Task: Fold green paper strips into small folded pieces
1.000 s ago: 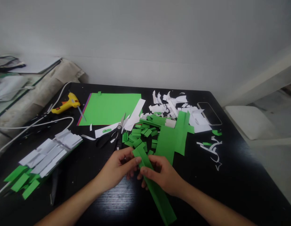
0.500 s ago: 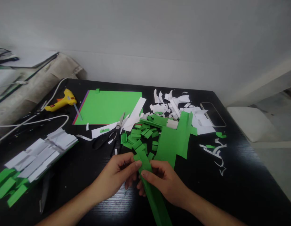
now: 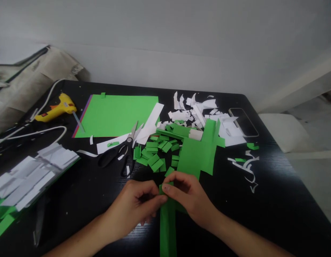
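A long folded strip of green paper (image 3: 167, 228) runs from between my hands down to the bottom edge of the view. My left hand (image 3: 140, 203) pinches its left edge near the far end, thumb on top. My right hand (image 3: 188, 198) grips the far end, with thumb and forefinger over the tip. Just beyond lies a heap of small folded green paper pieces (image 3: 154, 161). Larger green paper pieces (image 3: 191, 155) spread to the right of that heap. Black-handled scissors (image 3: 129, 141) rest with blades parted, left of the heap.
A yellow glue gun (image 3: 57, 109) lies at the back left near a white cable (image 3: 51, 130). Bright green sheets (image 3: 117, 114) lie behind the scissors. White paper scraps (image 3: 200, 110), a phone (image 3: 244, 122) and curled white trimmings (image 3: 245, 166) are rightward. Bundled white strips (image 3: 34, 175) sit left.
The green strip has turned from a slant to nearly straight toward me. My right hand has shifted up to the strip's far end. The whole view has moved slightly.
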Action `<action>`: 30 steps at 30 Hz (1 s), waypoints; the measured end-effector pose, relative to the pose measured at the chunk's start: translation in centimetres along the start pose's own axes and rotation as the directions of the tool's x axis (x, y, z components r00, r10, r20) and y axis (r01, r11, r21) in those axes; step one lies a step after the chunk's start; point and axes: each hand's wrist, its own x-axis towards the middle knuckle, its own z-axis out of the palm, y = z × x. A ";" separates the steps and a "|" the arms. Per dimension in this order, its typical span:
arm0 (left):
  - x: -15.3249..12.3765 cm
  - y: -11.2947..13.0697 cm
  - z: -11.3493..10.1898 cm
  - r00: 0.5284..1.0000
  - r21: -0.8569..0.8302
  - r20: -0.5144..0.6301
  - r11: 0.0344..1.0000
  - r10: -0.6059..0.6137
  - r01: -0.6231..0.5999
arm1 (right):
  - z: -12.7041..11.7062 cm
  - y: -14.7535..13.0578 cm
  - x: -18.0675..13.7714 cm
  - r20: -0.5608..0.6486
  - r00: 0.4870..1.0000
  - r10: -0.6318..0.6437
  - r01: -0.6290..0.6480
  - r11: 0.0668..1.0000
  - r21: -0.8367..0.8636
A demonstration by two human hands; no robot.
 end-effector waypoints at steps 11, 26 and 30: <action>-0.2 0.1 0.1 0.980 0.141 -0.107 0.978 0.170 -0.154 | 0.2 0.0 -0.3 -0.036 0.999 0.002 -0.001 1.000 0.030; -0.4 -0.9 0.1 0.977 0.156 -0.096 0.972 0.193 -0.177 | 0.4 0.0 -0.4 -0.034 0.997 0.062 -0.058 0.991 0.121; -0.5 -0.9 0.2 0.974 0.163 -0.092 0.968 0.208 -0.191 | 0.5 0.2 -0.4 -0.037 0.998 0.059 -0.054 0.992 0.110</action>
